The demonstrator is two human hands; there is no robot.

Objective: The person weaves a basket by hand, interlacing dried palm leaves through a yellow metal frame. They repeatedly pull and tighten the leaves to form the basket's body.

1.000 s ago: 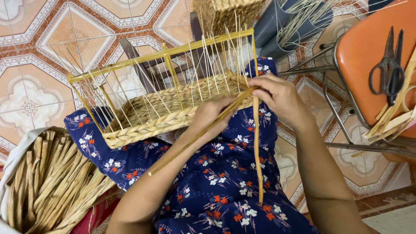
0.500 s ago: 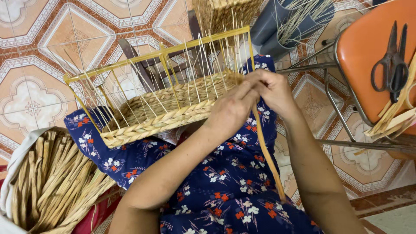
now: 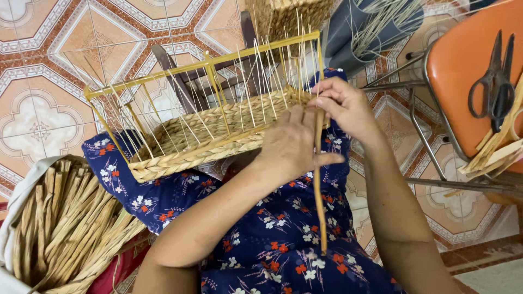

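Observation:
A half-woven straw basket point(image 3: 207, 139) on a yellow wire frame point(image 3: 201, 68) rests on my lap, over a blue flowered dress point(image 3: 272, 239). Thin pale uprights stand along its sides. My left hand point(image 3: 291, 144) presses on the basket's near right corner and pinches a long tan straw strand point(image 3: 318, 201) that hangs down over my lap. My right hand point(image 3: 343, 106) grips the same strand at the top, right at the basket's corner.
A white bag of tan straw strands point(image 3: 60, 223) lies at lower left. An orange chair point(image 3: 474, 76) at right carries black scissors point(image 3: 493, 81) and loose straw strips point(image 3: 496, 147). A finished woven basket point(image 3: 289, 16) and a grey bundle of thin fibres point(image 3: 370, 27) stand behind, on patterned floor tiles.
Both hands have shifted to the basket's right corner. The strand, slanting across my lap earlier, now hangs nearly straight down from my hands.

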